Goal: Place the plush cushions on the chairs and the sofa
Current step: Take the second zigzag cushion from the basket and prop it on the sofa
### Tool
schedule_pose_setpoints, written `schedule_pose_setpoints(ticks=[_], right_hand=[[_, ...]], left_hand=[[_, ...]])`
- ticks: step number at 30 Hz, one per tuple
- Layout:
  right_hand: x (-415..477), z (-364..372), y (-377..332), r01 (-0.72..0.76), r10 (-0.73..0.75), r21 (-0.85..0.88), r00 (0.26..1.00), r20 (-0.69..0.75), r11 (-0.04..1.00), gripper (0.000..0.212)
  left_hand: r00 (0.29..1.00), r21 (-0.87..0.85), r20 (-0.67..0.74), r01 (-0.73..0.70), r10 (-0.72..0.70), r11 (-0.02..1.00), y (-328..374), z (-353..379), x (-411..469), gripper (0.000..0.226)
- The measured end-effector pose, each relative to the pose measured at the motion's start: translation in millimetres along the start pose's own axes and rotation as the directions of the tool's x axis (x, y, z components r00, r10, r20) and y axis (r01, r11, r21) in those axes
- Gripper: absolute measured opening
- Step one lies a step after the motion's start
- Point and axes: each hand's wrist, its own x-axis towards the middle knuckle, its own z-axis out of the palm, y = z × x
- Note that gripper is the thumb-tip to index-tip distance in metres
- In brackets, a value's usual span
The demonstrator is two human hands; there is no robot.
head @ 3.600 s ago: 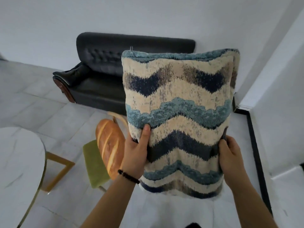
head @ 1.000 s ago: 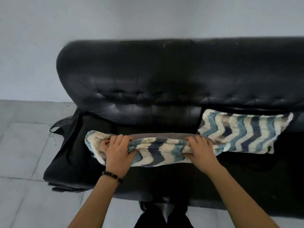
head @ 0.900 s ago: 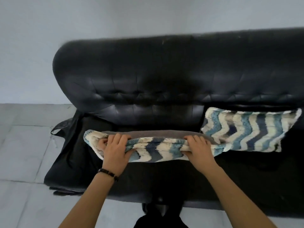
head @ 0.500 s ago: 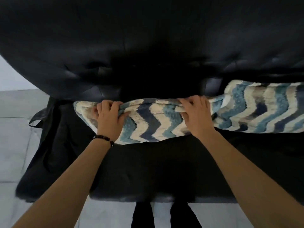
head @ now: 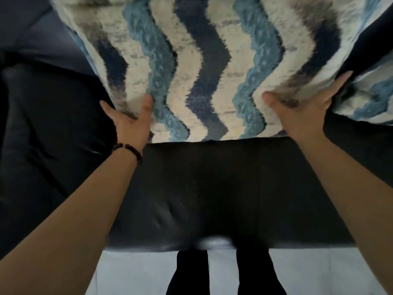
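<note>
Head view: my left hand (head: 129, 120) and right hand (head: 306, 109) each pinch a lower corner of the cushion (head: 202, 71), which may flop forward across the sofa (head: 202, 188) once released

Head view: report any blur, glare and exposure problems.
Head view: cushion fills the top, cropped, pile fairly crisp; sofa seat nearly black, detail crushed; a soft bright glare patch on its front edge; forearms stretched by wide-angle distortion.
</note>
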Motion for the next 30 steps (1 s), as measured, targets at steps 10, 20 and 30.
schedule_pose_setpoints(ticks=[10, 20, 30], right_hand=[[-16.4, 7.4, 10.2, 0.129, -0.114, 0.140, 0.987, -0.111, 0.982, 0.068], [0.3, 7.3, -14.1, 0.033, -0.030, 0.094, 0.999, -0.030, 0.995, 0.069], [-10.7, 0.3, -10.4, 0.264, -0.246, 0.016, 0.919, -0.306, 0.964, 0.023]], left_hand=[[0.977, -0.073, -0.176, -0.130, 0.116, 0.989, -0.9, -19.9, 19.3, 0.086], [0.951, -0.024, -0.214, -0.234, 0.224, 0.972, 12.5, -40.1, 48.0, 0.059], [0.911, -0.092, -0.302, -0.320, 0.280, 0.943, 9.8, -21.8, 28.5, 0.063]])
